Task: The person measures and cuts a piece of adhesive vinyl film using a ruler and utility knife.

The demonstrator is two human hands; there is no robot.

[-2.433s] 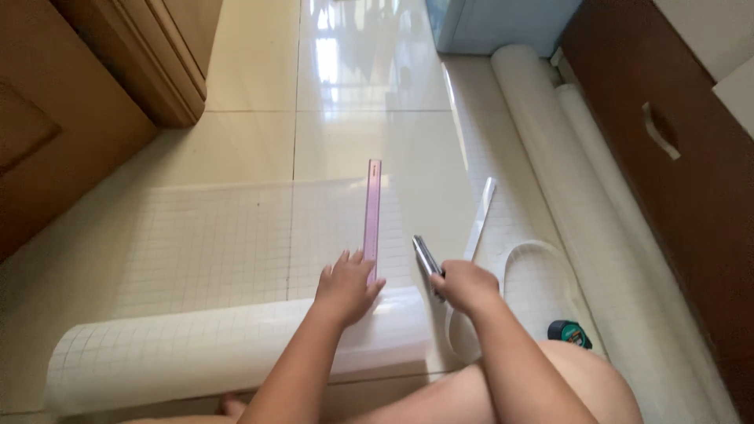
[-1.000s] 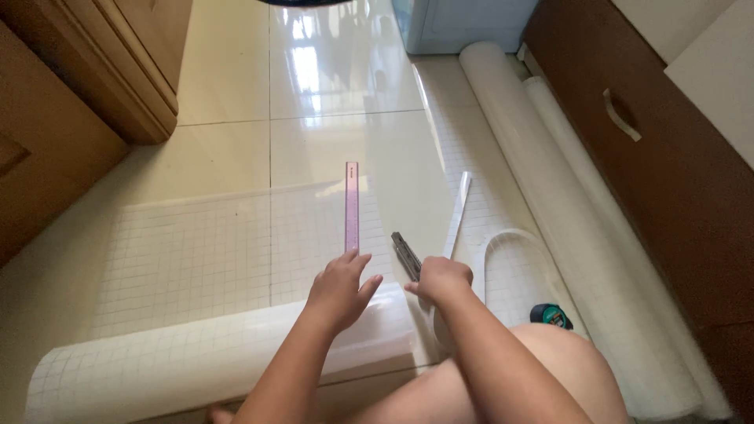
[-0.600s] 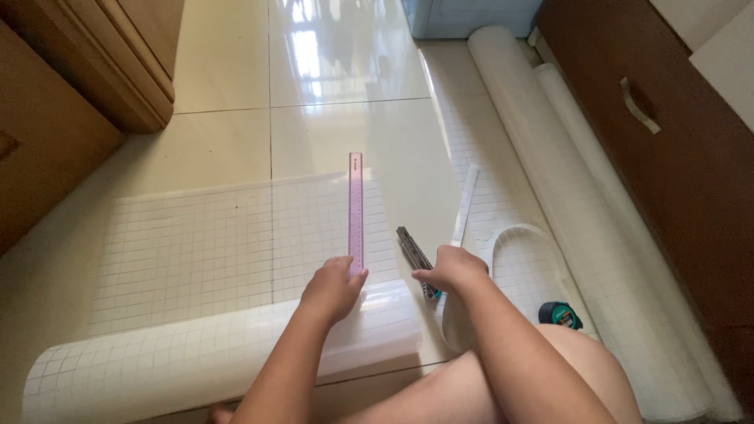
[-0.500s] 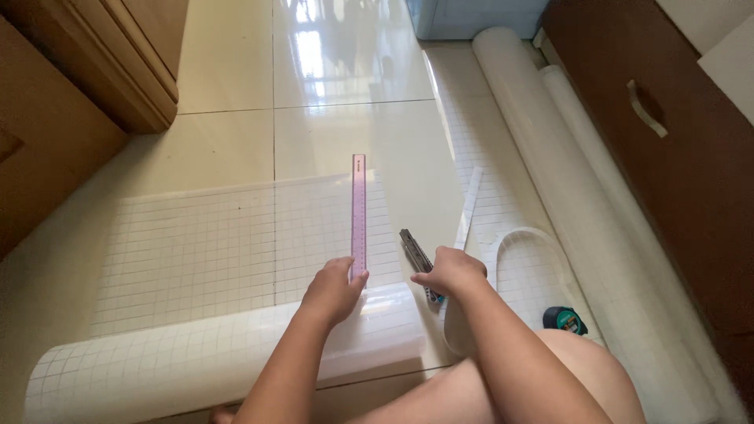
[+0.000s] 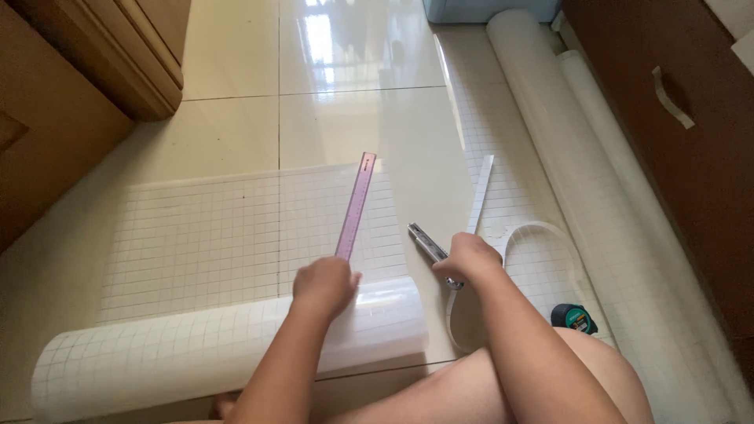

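The floor [image 5: 353, 71] is glossy cream tile, mirror-smooth and throwing back window light. Over it lies a matt white gridded sheet [image 5: 196, 243], papery, its rolled end [image 5: 196, 353] with a slight plastic sheen. The ruler [image 5: 356, 206] is translucent pink plastic. The knife [image 5: 426, 241] shows bright metal. The cabinets [image 5: 71, 94] are satin wood, and the tape measure [image 5: 573, 318] is green and black plastic.

Both forearms are showing bare, with no sleeves, watch, rings or gloves on the left hand [image 5: 326, 284] or the right hand [image 5: 469, 261]. A bare knee [image 5: 550, 377] is showing below them, with no clothing reaching it in view.
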